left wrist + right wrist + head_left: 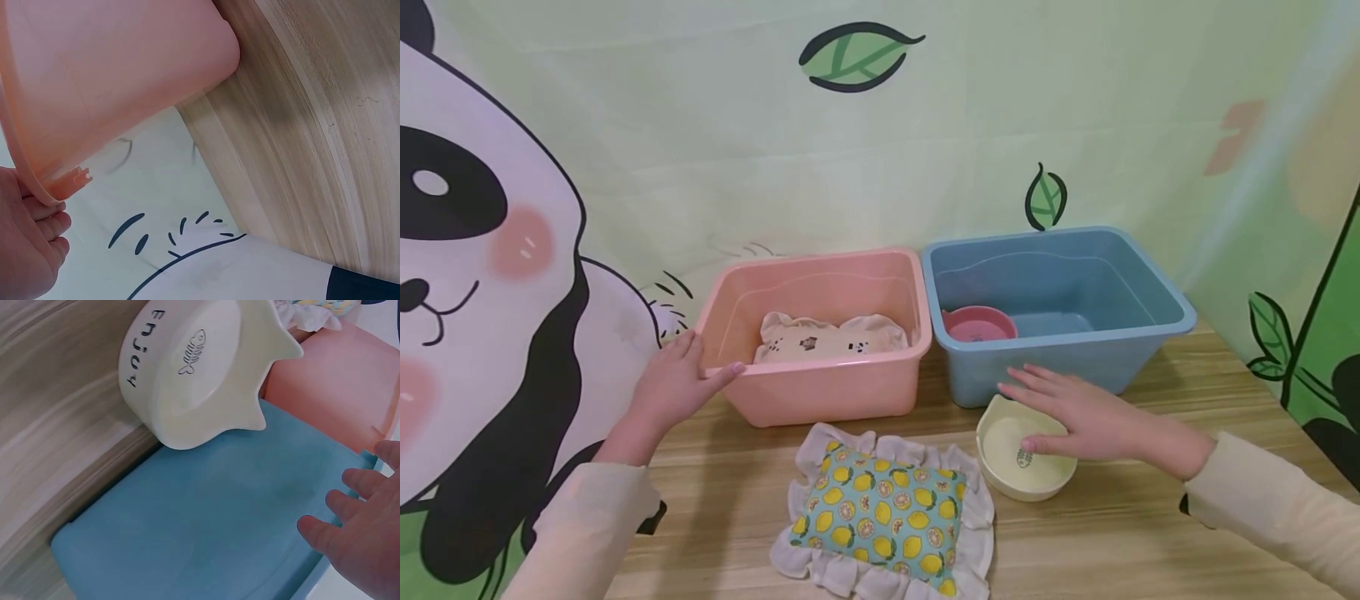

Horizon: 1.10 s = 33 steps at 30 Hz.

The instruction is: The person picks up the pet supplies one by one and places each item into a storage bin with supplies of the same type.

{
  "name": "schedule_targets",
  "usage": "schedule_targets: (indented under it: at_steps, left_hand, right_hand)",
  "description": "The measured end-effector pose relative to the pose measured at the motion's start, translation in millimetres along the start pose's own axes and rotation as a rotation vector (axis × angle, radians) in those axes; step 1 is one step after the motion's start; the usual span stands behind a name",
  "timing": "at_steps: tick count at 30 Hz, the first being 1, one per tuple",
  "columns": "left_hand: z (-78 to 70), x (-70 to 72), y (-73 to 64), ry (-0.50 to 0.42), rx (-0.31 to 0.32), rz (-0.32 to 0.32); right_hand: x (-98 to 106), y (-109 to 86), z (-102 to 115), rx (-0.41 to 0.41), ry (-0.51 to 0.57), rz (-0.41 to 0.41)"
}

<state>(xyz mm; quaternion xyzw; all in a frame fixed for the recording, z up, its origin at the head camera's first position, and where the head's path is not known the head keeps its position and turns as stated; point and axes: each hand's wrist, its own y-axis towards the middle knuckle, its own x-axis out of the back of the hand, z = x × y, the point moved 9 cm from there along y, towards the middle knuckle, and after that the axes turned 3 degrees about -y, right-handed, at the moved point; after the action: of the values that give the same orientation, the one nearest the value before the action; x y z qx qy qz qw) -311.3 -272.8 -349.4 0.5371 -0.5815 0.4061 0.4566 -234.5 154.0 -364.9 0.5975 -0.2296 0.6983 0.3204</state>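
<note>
My left hand (675, 381) touches the front left corner of a pink plastic basin (827, 396), thumb stretched toward its front rim. In the left wrist view, the fingers (49, 225) lie against the outside of that rim. A cream pillow (820, 340) with small animal prints is inside the basin. My right hand (1078, 414), fingers spread and holding nothing, hovers over a cream cat-eared bowl (1011, 467), hiding part of it. The right wrist view shows a fish drawing and lettering on this bowl (206, 362). Left of the bowl lies a ruffled lemon-print pillow (880, 512).
A blue basin (1037, 362) stands right of the pink one, against the printed backdrop (715, 125). Inside it, at the left, sits a pink bowl (981, 323). Everything stands on a wood-grain table (1150, 533).
</note>
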Motion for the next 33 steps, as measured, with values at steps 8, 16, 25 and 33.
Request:
schedule_targets:
  at_steps: [8, 16, 25, 33]
  left_hand:
    - [-0.2, -0.9, 0.2, -0.007, 0.002, 0.014]
    - [-0.3, -1.2, -0.5, -0.011, 0.007, 0.018]
    - [0.3, -1.1, -1.0, -0.018, 0.011, 0.016]
    - [1.0, -0.9, -0.5, -0.016, 0.002, 0.002]
  right_hand:
    - [-14.1, -2.3, -7.9, -0.013, 0.018, 0.011]
    - [-23.5, -4.6, -11.3, -0.025, 0.036, 0.008]
    - [-31.2, -8.0, -15.4, -0.05, 0.055, 0.021]
    - [-38.8, -12.3, -21.4, -0.074, 0.067, 0.005]
